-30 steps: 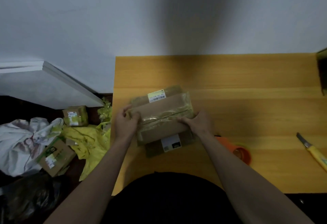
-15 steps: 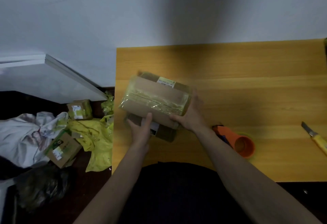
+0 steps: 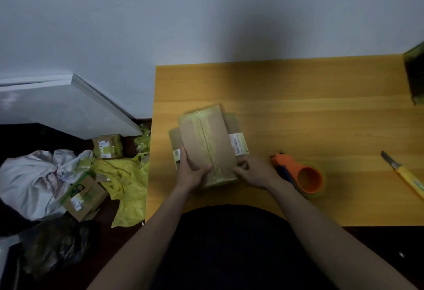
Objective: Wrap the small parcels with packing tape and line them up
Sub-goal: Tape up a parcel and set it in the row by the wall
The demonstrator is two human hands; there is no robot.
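Note:
A brown cardboard parcel [image 3: 206, 145], wrapped in shiny clear tape with a seam down its length, is held above the wooden table [image 3: 298, 110] near its left edge. My left hand [image 3: 191, 172] grips its near left corner, thumb on top. My right hand [image 3: 250, 174] grips the near right corner. Under it lies a second parcel [image 3: 237, 144] with a white label, partly hidden. An orange tape dispenser [image 3: 302, 178] with a roll of clear tape lies just right of my right hand.
A yellow-handled knife [image 3: 406, 176] lies at the table's right edge. A dark box [image 3: 415, 78] stands at the far right corner. On the floor to the left are two cardboard parcels [image 3: 107, 146] [image 3: 83, 195], yellow plastic [image 3: 124, 179], a white bag [image 3: 34, 179] and a black bag [image 3: 52, 244].
The top parcel has been turned about a quarter turn, its long side now running away from me. Both hands shifted to its near end.

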